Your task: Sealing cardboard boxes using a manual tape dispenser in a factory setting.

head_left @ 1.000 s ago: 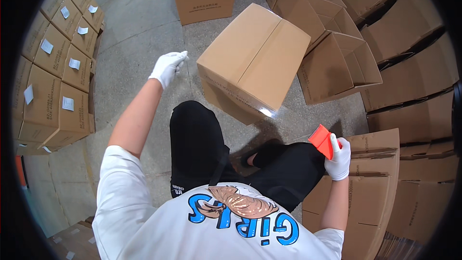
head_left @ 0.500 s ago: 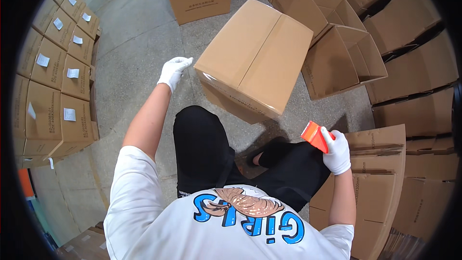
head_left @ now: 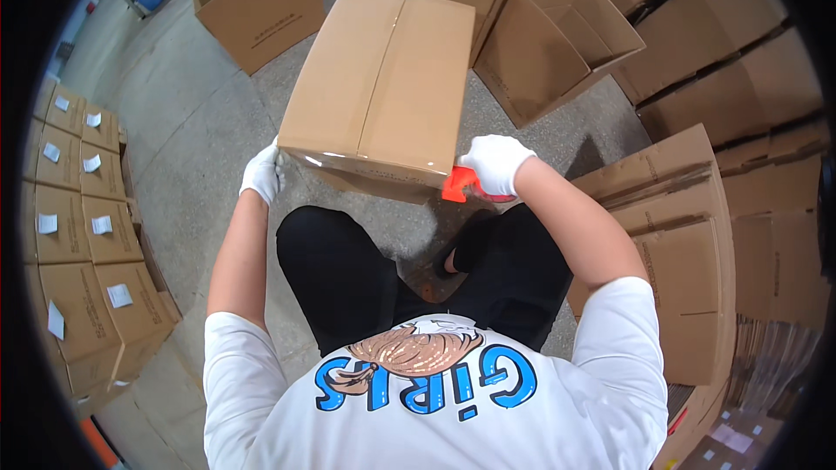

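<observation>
A large closed cardboard box (head_left: 374,78) stands in front of my knees, a seam running down the middle of its top. Shiny clear tape lies along its near top edge. My white-gloved left hand (head_left: 264,172) is at the near left corner, its fingers curled against the box side. At the near right corner, my gloved right hand (head_left: 496,164) is closed round an orange-red tape dispenser (head_left: 459,184), whose head is close against the box edge. The glove hides part of the dispenser.
Open cardboard boxes (head_left: 557,52) stand beyond on the right, another open box (head_left: 261,22) at the far left. Labelled closed boxes (head_left: 74,226) are stacked along the left. Flattened cardboard sheets (head_left: 670,278) lean beside my right arm, with more cardboard (head_left: 723,61) behind.
My right hand has brought the tape dispenser from beside my right knee to the box's near right corner. My left hand has closed in on the left corner. The view has shifted.
</observation>
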Motion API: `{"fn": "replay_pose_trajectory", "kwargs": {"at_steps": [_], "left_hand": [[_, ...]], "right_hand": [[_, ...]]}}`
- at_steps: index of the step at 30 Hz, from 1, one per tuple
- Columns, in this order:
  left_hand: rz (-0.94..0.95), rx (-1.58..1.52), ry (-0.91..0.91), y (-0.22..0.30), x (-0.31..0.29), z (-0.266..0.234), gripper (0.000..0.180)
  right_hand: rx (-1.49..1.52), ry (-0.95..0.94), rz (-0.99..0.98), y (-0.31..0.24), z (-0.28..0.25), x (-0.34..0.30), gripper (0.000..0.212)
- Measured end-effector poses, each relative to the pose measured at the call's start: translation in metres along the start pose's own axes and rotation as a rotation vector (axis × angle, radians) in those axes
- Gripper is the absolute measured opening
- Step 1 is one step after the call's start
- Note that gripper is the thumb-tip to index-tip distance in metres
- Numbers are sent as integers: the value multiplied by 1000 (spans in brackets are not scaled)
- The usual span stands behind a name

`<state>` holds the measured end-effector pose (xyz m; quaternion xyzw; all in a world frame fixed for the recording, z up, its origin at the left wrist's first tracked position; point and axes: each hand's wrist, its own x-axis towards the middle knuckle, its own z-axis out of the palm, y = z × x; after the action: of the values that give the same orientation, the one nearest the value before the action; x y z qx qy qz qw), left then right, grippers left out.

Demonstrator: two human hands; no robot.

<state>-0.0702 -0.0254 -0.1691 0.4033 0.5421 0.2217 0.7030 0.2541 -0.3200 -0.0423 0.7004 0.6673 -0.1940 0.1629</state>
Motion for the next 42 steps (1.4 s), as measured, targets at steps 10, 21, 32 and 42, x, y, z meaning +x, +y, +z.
{"fn": "replay_pose_trajectory", "kwargs": {"at_steps": [10, 21, 32, 42], "left_hand": [[344, 917, 90, 12, -3, 3, 69], [1093, 1280, -273, 23, -45, 22, 79], [1088, 1491, -237, 29, -70, 23, 76], [1123, 1303, -173, 2, -47, 24, 85]], "right_hand": [[473, 223, 577, 15, 78, -1, 31], [1617, 830, 173, 16, 16, 34, 53], [426, 1308, 118, 11, 41, 17, 35], [225, 905, -56, 3, 77, -11, 80]]}}
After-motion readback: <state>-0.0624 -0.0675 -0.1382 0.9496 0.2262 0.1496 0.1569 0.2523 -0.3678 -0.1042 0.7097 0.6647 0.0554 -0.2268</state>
